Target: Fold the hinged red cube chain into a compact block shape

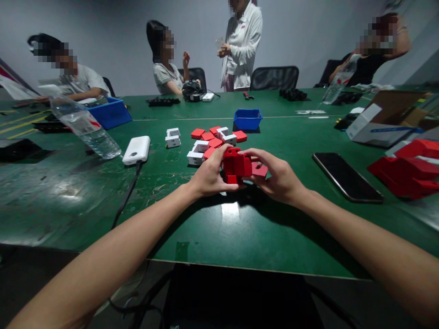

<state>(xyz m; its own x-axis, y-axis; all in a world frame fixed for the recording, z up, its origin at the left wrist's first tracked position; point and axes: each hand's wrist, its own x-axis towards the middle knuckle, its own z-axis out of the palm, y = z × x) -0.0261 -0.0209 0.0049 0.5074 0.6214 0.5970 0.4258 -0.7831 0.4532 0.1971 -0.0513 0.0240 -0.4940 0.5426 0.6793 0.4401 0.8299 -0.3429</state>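
Note:
Above the table, a red plastic bracket (236, 165) with small holes in its top edge is gripped between the thumb and fingers of my left hand (209, 175). My right hand (277, 177) is curled at the bracket's right side, fingertips pressed on it. A flat red block (259, 170) shows between the right fingers; whether it is held or lies behind is unclear. Just beyond my hands is a loose pile of red blocks (208, 136) with white U-shaped brackets (195, 157) among them. Another white bracket (173, 138) stands apart to the left.
A blue bin (247, 119) stands behind the pile. On the left are a white power bank (136, 150) with a black cable and a tilted-looking water bottle (89, 130). A phone (346, 176), red parts (408, 169) and an open carton (384, 119) occupy the right. Several people are across the table.

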